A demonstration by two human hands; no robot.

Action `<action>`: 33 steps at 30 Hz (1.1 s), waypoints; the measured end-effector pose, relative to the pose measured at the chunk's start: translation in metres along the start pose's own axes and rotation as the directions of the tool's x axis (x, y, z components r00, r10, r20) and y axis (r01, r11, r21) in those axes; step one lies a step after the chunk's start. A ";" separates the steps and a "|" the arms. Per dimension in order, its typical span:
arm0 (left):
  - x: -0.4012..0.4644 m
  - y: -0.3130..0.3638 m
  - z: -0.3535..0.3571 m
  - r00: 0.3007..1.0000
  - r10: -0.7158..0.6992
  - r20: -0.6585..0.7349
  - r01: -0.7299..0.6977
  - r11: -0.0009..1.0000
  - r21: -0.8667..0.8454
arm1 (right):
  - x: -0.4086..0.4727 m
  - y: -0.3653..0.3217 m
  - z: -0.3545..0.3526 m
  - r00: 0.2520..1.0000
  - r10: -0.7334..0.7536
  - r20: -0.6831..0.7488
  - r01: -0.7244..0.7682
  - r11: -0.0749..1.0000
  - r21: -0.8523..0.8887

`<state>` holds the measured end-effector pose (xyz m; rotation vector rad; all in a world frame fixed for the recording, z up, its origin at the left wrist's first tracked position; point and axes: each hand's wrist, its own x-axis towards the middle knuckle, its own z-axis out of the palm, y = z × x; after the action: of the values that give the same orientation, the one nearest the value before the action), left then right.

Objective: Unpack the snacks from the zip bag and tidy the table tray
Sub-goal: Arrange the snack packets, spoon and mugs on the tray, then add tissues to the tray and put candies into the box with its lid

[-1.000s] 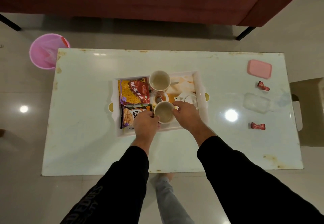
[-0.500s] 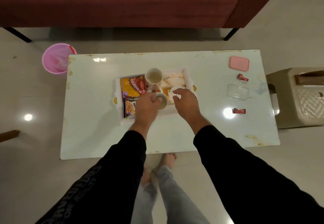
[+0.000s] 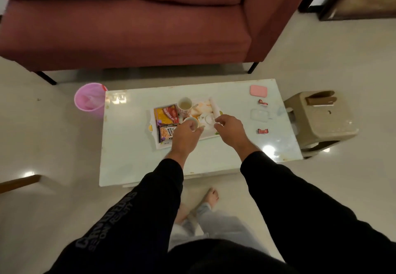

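Head view, table: a pale glossy top is lying lengthwise below a maroon sofa, which is sitting at 12 o'clock.
Head view, tray: a white tray is resting near the table's centre.
Head view, snack packets: a yellow-red packet is lying at the tray's 9 o'clock side; a peanut packet is lying just beside it toward 6 o'clock.
Head view, cups: a tall cup is standing at the tray's 12 o'clock edge; a smaller cup is sitting at its centre.
Head view, left hand: fingers are curling at the smaller cup's near side; whether they are gripping it cannot be told.
Head view, right hand: it is hovering over the tray's 3 o'clock end, fingers loosely curled and holding nothing, beside a white lidded pot.
Head view, surroundings: a pink lid, a clear box and two red wrappers are lying toward 3 o'clock; a pink bin is standing at 9 o'clock, a beige stool at 3 o'clock.
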<state>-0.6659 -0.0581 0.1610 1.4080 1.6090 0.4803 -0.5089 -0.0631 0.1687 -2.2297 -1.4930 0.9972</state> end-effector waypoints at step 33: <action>-0.037 0.194 0.228 0.970 0.119 0.211 -0.141 0.986 0.092 | -0.025 0.228 -0.201 0.985 0.149 -0.085 -0.136 0.981 0.136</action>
<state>-0.3713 -0.1007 0.2106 1.5964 1.3997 0.3163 -0.2192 -0.1543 0.1940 -2.2824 -1.2072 0.9838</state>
